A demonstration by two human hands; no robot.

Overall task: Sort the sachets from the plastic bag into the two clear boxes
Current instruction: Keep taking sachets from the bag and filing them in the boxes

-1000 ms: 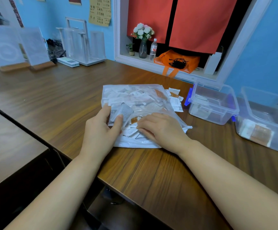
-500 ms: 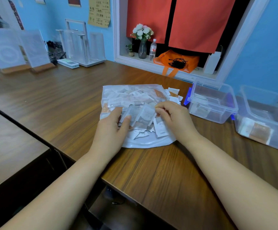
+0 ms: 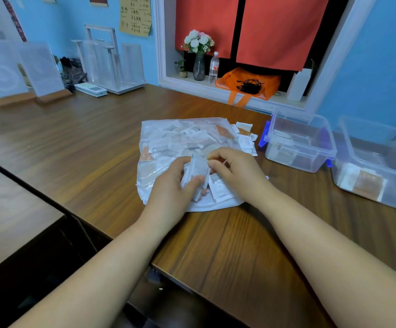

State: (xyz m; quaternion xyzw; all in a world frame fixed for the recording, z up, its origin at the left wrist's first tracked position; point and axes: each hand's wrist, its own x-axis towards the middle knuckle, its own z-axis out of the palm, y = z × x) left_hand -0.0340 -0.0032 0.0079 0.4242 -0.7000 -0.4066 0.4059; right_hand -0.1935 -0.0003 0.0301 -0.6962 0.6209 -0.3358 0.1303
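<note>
A clear plastic bag full of white and orange sachets lies flat on the wooden table. Over its near end, my left hand holds a small stack of white sachets between thumb and fingers. My right hand meets that stack from the right, its curled fingertips pinching the top edge. A few loose sachets lie by the bag's far right corner. Two clear boxes stand to the right: the nearer box with blue clips and the larger box, each holding some sachets.
Acrylic stands and framed signs line the table's far left. A window ledge behind holds a flower vase, a water bottle and an orange bag. A lower dark desk adjoins on the left.
My right hand moved from flat on the bag's near end to the left, meeting the left hand. The left hand lifted a stack of white sachets off the bag.
</note>
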